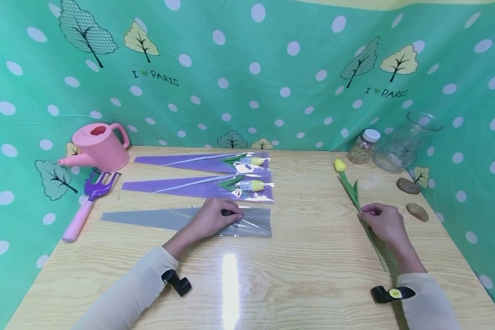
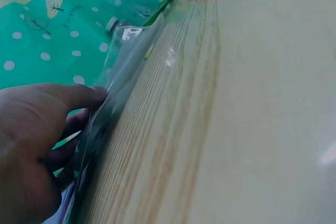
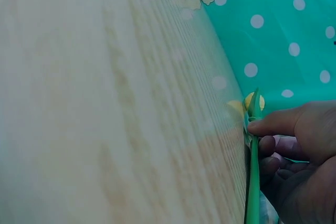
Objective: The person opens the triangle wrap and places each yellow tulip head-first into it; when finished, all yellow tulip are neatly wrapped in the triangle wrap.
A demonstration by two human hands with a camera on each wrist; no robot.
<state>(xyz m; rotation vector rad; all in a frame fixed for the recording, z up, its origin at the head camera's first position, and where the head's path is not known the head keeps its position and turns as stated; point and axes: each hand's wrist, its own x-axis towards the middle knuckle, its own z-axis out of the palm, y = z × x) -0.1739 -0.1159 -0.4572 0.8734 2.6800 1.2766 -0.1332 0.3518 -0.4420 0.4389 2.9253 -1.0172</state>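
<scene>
On the right of the head view, my right hand [image 1: 385, 223] pinches the green stem of a yellow artificial tulip [image 1: 349, 188]. The flower points away from me and the thin stem end points toward me. My left hand [image 1: 212, 217] is at a grey tapered flower sleeve [image 1: 148, 219], its wide end to the right. In the left wrist view, the left thumb and fingers take the clear film of the sleeve [image 2: 123, 72] between them. The right wrist view has the stem [image 3: 253, 177] between thumb and fingers. Fingers partly hide the sleeve's middle.
Two purple sleeves [image 1: 169, 185], each with a yellow tulip, lie behind the grey one. A pink watering can [image 1: 107, 149] and a purple-and-pink hand fork [image 1: 82, 217] are at left. At right are a jar [image 1: 360, 149], glass vase [image 1: 396, 149] and two stones [image 1: 417, 211].
</scene>
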